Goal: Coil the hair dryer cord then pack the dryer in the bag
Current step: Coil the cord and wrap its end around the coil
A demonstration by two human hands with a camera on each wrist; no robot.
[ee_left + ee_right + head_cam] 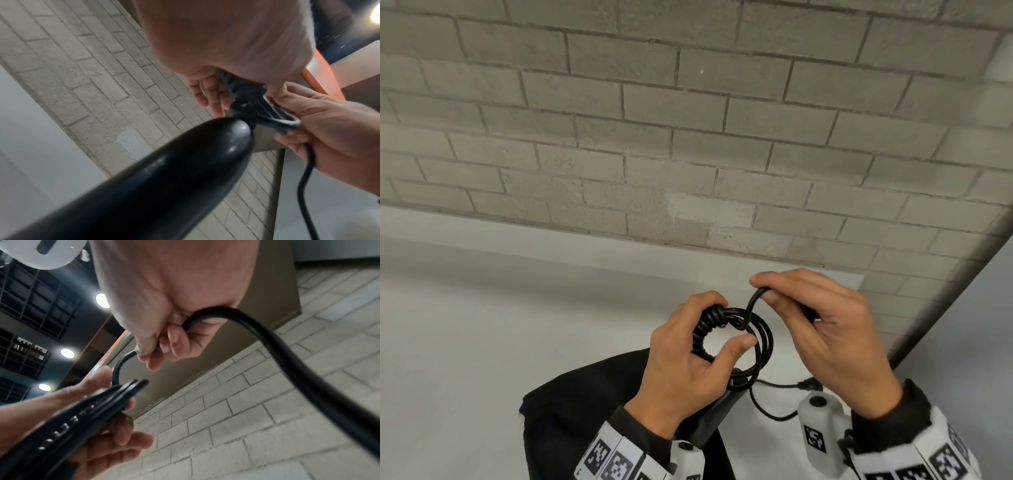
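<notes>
Black cord (751, 337) makes about three loops just above the dark bag (585, 394), held in the curled fingers of the left hand (688, 363), while the right hand (822, 329) pinches the one loose strand beside them. The coiling looks mostly done, I'd say, with a tail still trailing on the white desk (465, 325). One dryer (154, 175) hangs under the loops, still unpacked.

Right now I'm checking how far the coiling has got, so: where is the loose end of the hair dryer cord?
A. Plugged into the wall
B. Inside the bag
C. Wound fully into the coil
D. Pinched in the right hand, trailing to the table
D: the right hand pinches the cord above the coil held by the left hand, and slack trails onto the table.
</notes>
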